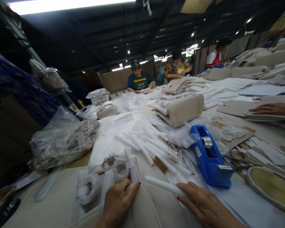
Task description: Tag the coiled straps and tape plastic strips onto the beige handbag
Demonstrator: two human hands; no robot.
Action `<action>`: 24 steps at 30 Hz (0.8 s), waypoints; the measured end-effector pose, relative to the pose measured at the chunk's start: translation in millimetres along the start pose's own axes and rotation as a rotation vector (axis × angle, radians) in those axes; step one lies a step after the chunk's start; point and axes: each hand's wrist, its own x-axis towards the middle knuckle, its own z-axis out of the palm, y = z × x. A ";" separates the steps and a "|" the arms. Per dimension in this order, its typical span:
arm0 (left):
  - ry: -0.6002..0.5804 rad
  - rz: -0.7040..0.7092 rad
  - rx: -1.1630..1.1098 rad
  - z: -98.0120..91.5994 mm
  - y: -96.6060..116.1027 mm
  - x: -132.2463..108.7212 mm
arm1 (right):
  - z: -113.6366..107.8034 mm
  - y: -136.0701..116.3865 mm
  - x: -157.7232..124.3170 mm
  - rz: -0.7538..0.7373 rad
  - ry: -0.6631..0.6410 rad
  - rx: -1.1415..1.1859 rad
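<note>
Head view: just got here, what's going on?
A person's left hand holds a beige bag that lies in front of them, while the right hand grips a white rod near one end, its other end pointing toward the left hand. More loose rods lie heaped just beyond, with a blue tape dispenser to the right. At the right edge, another person's hand rests on beige panels.

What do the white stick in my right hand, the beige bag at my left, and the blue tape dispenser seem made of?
White stick: probably foam, matte, from its soft-looking, even surface; possibly plastic.
Beige bag: leather or imitation leather, low sheen, with smooth panels and raised edging.
Tape dispenser: likely hard plastic, glossy, with crisp moulded edges.
</note>
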 end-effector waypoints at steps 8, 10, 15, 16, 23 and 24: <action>0.047 -0.038 -0.332 -12.5 -11.1 -17.6 | -21.7 -4.2 -7.2 -0.005 -0.163 0.110; 0.046 -0.073 -0.384 -15.5 -7.9 -19.5 | -27.6 -4.2 -8.2 0.019 -0.217 0.122; 0.094 -0.130 -0.449 -19.1 3.9 -23.6 | -31.8 -4.1 -10.6 -0.009 -0.216 0.113; 0.093 -0.130 -0.443 -19.6 4.9 -24.3 | -31.7 -5.0 -10.8 -0.012 -0.195 0.104; 0.086 -0.080 -0.426 -19.7 -2.1 -25.5 | -35.1 -25.7 -10.6 -0.003 -0.324 0.008; 0.081 -0.064 -0.418 -19.5 -2.9 -25.5 | -35.7 -27.7 -10.9 0.008 -0.352 -0.010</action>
